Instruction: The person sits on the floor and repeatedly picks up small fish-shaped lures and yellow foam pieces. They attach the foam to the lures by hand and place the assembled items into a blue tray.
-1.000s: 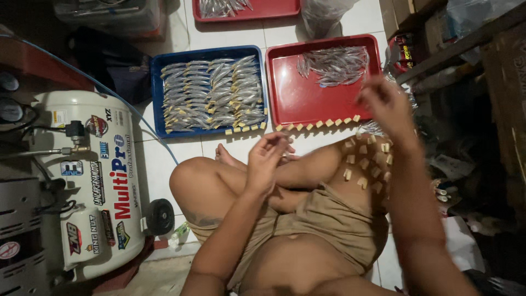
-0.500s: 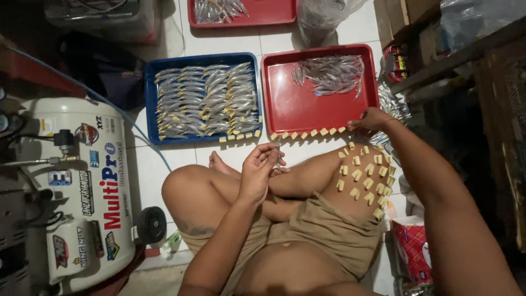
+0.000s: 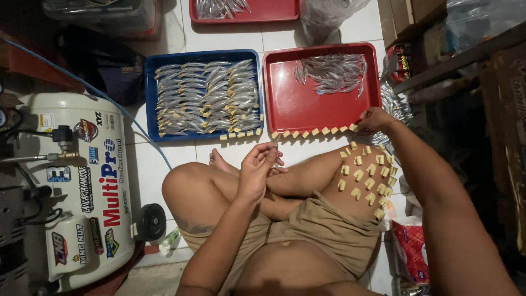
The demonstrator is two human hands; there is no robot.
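- Evidently for easy reach, the right hand (image 3: 373, 119) pinches a yellow tab (image 3: 353, 127) off the red tray (image 3: 285, 109)'s near rim.
- Left hand (image 3: 257, 167), fingers curled together, holds a small silver fish (image 3: 275, 149) above the crossed legs.

A tiny thin silver piece (image 3: 275, 149) is sitting in the left hand's fingertips, near the middle. Small yellow tape bits (image 3: 312, 132) are sticking in a row along the red tray's (image 3: 285, 109) near rim.
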